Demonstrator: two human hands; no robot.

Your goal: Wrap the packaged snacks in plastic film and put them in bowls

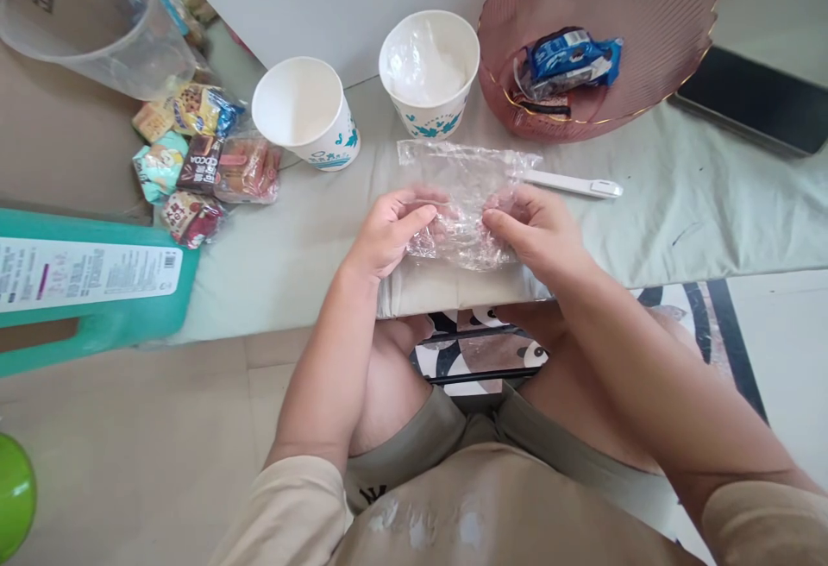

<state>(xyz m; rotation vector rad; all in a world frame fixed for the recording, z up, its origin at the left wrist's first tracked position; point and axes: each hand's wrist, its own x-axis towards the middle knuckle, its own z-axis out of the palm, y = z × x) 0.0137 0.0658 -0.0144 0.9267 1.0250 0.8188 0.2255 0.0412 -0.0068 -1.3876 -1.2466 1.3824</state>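
A clear plastic bag (pixel 466 178), crinkled and see-through, is stretched between my two hands just above the cloth. My left hand (pixel 398 225) pinches its left side between thumb and fingers. On the other side, my right hand (pixel 534 225) grips the bag with the thumb on top. Behind the bag, a white utensil-like strip (pixel 575 185) lies on the cloth, its left end hidden by the plastic. Beyond my hands stands a paper cup (pixel 430 113) with clear plastic film inside. Another paper cup (pixel 307 117) stands to its left, showing a bare white inside.
A pink ribbed bowl (pixel 653 22) holds blue snack packets (pixel 569 61). Beside it lies a black phone (pixel 756 100). Several wrapped snacks (pixel 200 165) are heaped at left near a clear plastic tub (pixel 122 57). A teal labelled container (pixel 129 320) sits at the left edge.
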